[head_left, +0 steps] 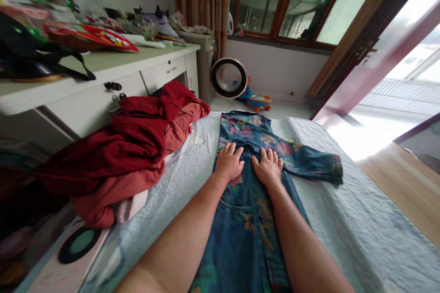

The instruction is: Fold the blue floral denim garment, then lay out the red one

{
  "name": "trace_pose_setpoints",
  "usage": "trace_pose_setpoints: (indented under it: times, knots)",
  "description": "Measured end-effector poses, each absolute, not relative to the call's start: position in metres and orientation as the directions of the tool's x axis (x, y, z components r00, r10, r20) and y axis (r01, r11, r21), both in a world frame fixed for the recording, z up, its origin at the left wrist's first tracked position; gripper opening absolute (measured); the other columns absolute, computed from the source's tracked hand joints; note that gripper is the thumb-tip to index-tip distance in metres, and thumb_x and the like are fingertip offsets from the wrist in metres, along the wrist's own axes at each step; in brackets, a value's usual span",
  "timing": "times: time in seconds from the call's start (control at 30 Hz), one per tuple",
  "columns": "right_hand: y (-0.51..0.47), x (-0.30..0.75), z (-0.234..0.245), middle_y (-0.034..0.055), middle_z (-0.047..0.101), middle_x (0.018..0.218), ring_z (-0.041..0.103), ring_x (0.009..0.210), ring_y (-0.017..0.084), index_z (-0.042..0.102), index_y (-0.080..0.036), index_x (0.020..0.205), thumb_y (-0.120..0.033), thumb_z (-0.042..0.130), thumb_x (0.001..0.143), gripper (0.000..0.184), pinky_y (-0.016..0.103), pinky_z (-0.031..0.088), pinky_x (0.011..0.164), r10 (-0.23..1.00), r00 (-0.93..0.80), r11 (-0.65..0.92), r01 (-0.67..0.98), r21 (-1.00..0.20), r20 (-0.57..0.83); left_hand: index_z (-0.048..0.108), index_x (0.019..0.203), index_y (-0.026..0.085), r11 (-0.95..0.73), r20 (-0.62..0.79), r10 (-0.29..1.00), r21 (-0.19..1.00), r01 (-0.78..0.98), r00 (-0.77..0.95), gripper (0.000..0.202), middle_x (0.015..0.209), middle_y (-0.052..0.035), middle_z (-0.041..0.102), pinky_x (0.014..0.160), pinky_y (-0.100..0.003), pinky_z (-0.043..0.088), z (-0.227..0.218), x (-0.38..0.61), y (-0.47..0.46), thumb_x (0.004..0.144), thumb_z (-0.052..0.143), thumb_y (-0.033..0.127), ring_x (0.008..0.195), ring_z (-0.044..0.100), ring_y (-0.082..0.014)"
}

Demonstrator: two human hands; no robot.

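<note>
A blue denim garment with a floral print (237,233) lies spread along the bed, one sleeve (314,162) stretched out to the right. My left hand (229,163) rests flat on its upper part, fingers spread. Beside it, my right hand (268,166) also presses flat on the cloth with the fingers apart. Neither hand grips anything. My forearms cover parts of the lower garment. Its left sleeve is not plainly visible.
Red clothes and bedding (137,146) are heaped on the bed's left side. A white desk (165,62) cluttered with packets stands behind them. Past the bed are a washing machine with its round door (229,78) open and a blue ride-on toy (252,97). An open doorway is at right.
</note>
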State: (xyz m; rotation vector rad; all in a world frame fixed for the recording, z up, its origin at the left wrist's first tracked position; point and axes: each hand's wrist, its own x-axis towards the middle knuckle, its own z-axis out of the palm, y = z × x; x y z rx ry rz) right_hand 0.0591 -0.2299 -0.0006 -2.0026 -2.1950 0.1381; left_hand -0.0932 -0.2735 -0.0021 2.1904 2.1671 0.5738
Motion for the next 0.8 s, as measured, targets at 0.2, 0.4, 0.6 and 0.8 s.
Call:
trace_pose_setpoints:
  times: [0.2,0.4,0.6,0.8]
  knots:
    - [-0.229,0.058,-0.002,0.0096,0.026,0.159,0.018,0.147,0.027,0.03,-0.02,0.153,-0.057,0.028,0.096,0.068,0.048,0.01,0.117,0.997,-0.07,0.074,0.987,-0.145,0.031,0.052,0.135,0.015,0.068,0.272,0.952,0.259,0.964,-0.14,0.054,0.144,-0.018,0.047,0.112,-0.045,0.032,-0.005,-0.097,-0.275,0.089,0.056,0.044,0.136,0.04,-0.0321]
    - [-0.228,0.056,-0.007,0.0131,0.026,0.159,0.018,0.147,0.026,0.028,-0.009,0.152,-0.056,0.023,0.096,0.073,0.046,0.01,0.118,0.997,-0.065,0.071,0.99,-0.123,0.053,0.053,0.134,0.015,0.082,0.256,0.954,0.282,0.956,-0.157,0.052,0.147,-0.0179,0.044,0.113,-0.045,0.029,-0.008,-0.097,-0.274,0.09,0.055,0.044,0.138,0.037,-0.0323]
    - [-0.225,0.059,-0.008,0.0153,0.021,0.16,0.017,0.147,0.026,0.025,-0.007,0.153,-0.059,0.023,0.096,0.077,0.045,0.012,0.118,0.996,-0.084,0.086,0.991,-0.102,0.021,0.054,0.133,0.016,0.088,0.257,0.953,0.278,0.957,-0.163,0.053,0.147,-0.0178,0.045,0.113,-0.045,0.03,-0.007,-0.097,-0.275,0.089,0.055,0.044,0.138,0.038,-0.032]
    - [-0.222,0.074,-0.004,0.0133,0.017,0.161,0.014,0.148,0.026,0.022,-0.008,0.154,-0.066,0.024,0.094,0.083,0.042,0.013,0.118,0.982,-0.181,0.175,0.979,-0.107,-0.048,0.054,0.133,0.017,0.103,0.247,0.953,0.28,0.954,-0.175,0.053,0.147,-0.0168,0.045,0.113,-0.044,0.03,-0.007,-0.096,-0.275,0.088,0.054,0.046,0.138,0.038,-0.0313]
